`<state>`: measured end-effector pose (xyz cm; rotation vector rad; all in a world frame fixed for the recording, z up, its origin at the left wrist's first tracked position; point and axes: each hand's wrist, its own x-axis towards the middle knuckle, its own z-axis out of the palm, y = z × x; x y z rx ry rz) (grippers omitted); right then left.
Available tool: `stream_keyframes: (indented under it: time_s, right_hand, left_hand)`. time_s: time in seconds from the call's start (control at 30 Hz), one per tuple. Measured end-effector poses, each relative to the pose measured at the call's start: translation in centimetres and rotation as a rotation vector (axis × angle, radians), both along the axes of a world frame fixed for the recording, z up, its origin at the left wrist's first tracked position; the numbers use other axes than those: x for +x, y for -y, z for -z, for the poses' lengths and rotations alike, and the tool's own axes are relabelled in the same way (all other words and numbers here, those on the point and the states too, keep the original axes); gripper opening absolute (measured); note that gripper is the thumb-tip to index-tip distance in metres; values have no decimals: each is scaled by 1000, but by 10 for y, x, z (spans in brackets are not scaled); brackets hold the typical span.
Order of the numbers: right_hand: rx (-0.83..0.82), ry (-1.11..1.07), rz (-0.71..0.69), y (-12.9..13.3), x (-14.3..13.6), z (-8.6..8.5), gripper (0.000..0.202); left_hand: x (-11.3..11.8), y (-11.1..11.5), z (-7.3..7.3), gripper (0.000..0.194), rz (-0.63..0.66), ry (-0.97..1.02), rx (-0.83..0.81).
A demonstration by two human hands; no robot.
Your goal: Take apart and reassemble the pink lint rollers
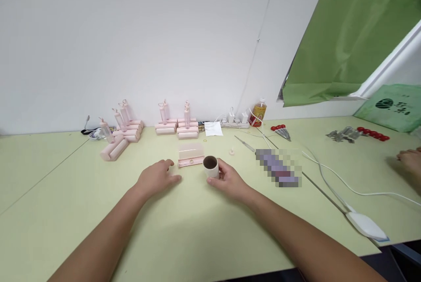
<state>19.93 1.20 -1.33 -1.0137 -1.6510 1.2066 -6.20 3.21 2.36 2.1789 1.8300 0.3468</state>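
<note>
My right hand [228, 180] is wrapped round a white cup [211, 169] with a dark inside, its opening tilted toward me. To the left, my left hand [158, 177] hovers low over the table with fingers apart and nothing in them. Between the hands lies an open pink case [190, 162] with a raised see-through lid; a small ring-like item shows inside it. Just behind the cup and to its right is a small pink cap-like piece [232, 152].
Pink cases [115, 148] with upright pink bottles [107, 130] line the back left. Behind are a power strip [235, 124], white paper [213, 128] and a drink bottle [258, 113]. Cables, a white device [366, 226] and red-handled tools [373, 133] lie right, near another person's hand [411, 161].
</note>
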Motion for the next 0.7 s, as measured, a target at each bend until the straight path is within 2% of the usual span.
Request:
stream_keyframes:
  time_s: [0.07, 0.13, 0.27, 0.4, 0.53, 0.7]
  right_hand:
    - [12, 56, 14, 1, 0, -1, 41]
    - [32, 124, 29, 3, 0, -4, 42]
    - [52, 267, -15, 7, 1, -12, 47]
    - [74, 371, -116, 11, 1, -18, 46]
    - [97, 368, -128, 11, 1, -19, 45]
    - [133, 351, -119, 10, 1, -20, 42]
  left_hand:
    - [0, 0, 8, 47, 34, -19, -19]
    - [0, -1, 12, 39, 63, -19, -23]
    - [1, 0, 6, 16, 104, 60, -11]
    - [6, 5, -6, 23, 108, 388, 55]
    - [16, 13, -8, 32, 229, 745, 33]
    - [27, 19, 0, 32, 306, 857, -18]
